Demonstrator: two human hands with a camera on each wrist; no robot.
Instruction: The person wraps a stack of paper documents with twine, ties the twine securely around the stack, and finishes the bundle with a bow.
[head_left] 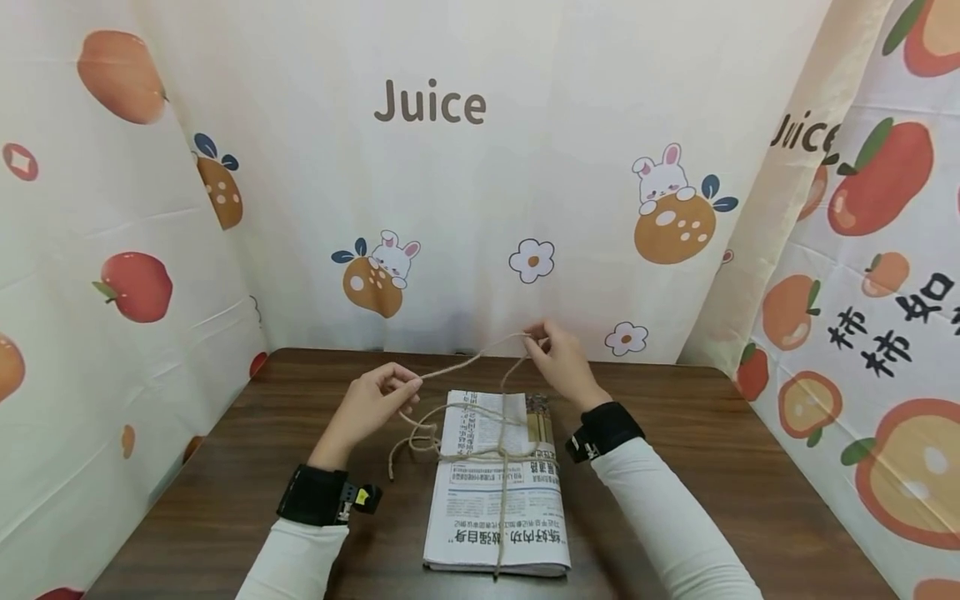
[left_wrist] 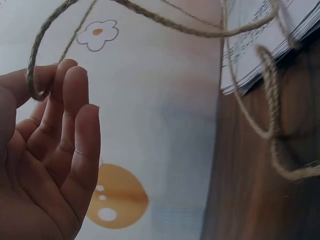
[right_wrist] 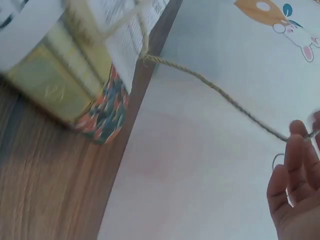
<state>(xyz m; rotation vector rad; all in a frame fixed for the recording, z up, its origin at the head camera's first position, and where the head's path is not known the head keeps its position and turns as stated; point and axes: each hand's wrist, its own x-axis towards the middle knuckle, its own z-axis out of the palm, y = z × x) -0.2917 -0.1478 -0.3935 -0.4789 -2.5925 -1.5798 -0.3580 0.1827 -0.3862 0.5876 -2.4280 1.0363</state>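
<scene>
A folded stack of newspapers point(head_left: 480, 508) lies on the table with twine point(head_left: 504, 500) running along its length and crosswise over it. Above the stack's far left side, my left hand point(head_left: 378, 404) pinches the twine between thumb and forefinger. My right hand point(head_left: 561, 360), raised beyond the far edge of the stack, pinches another part of the same twine. A strand spans between both hands, and another drops from the right hand to the stack. In the left wrist view the twine loops round by the left fingertips point(left_wrist: 70, 67). Loose coils sit left of the stack.
The dark wooden table point(head_left: 247, 467) ends at a hanging cloth point(head_left: 450, 208) printed with fruit and rabbits. More printed cloth point(head_left: 900, 333) hangs along the right side. A black band with a small camera point(head_left: 366, 498) is strapped on the left wrist.
</scene>
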